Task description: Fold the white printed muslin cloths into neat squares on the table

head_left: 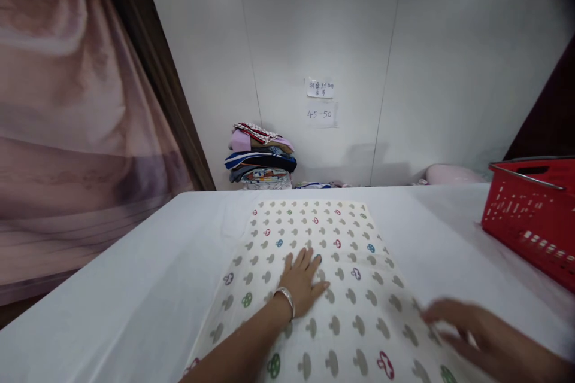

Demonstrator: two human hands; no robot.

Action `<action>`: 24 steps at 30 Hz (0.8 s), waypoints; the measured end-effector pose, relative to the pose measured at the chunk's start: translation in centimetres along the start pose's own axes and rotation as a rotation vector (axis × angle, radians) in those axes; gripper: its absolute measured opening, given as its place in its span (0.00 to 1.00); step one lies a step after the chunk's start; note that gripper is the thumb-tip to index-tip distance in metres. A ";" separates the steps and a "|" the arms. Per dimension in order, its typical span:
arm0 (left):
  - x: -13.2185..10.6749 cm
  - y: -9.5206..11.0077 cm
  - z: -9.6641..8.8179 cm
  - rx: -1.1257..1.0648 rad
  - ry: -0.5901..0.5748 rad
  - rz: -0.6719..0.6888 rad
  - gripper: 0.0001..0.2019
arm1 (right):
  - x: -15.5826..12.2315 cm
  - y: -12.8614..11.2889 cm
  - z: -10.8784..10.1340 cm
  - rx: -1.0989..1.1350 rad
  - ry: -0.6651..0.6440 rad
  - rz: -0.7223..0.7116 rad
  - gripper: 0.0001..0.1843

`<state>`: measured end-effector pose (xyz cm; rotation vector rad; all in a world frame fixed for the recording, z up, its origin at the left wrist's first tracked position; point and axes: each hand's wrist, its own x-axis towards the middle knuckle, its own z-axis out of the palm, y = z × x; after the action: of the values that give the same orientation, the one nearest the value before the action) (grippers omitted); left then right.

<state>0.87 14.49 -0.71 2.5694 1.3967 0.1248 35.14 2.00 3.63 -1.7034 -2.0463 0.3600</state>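
Note:
A cream cloth (pixel 314 233) printed with small mushroom shapes lies flat on the white table (pixel 135 287). My left hand (pixel 303 281) rests palm down on the middle of the cloth, fingers spread; a silver bracelet circles its wrist. My right hand (pixel 476 335) hovers low over the cloth's right edge near the table front. It is blurred by motion, its fingers stretched out, and nothing shows in it.
A red plastic basket (pixel 530 221) with a metal handle stands at the table's right edge. A stack of folded clothes (pixel 260 158) sits against the white wall behind the table, and a pink item (pixel 453 175) lies at the back right. A pink curtain (pixel 67 131) hangs left.

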 end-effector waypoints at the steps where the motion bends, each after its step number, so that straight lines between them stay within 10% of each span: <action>1: -0.1 -0.1 0.2 0.000 -0.011 -0.012 0.34 | 2.8 0.2 -0.4 0.079 -0.123 0.009 0.18; 10: -0.1 0.0 0.4 -0.018 0.010 -0.006 0.31 | 25.3 4.8 4.3 0.020 0.149 0.436 0.18; 24: -0.1 0.3 -0.4 -0.076 -0.026 -0.015 0.33 | 29.4 8.9 7.1 -0.130 0.188 0.564 0.14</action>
<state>0.93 14.29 -0.23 2.4896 1.3752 0.1394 35.25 33.04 -1.62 -2.2869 -1.4585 0.2299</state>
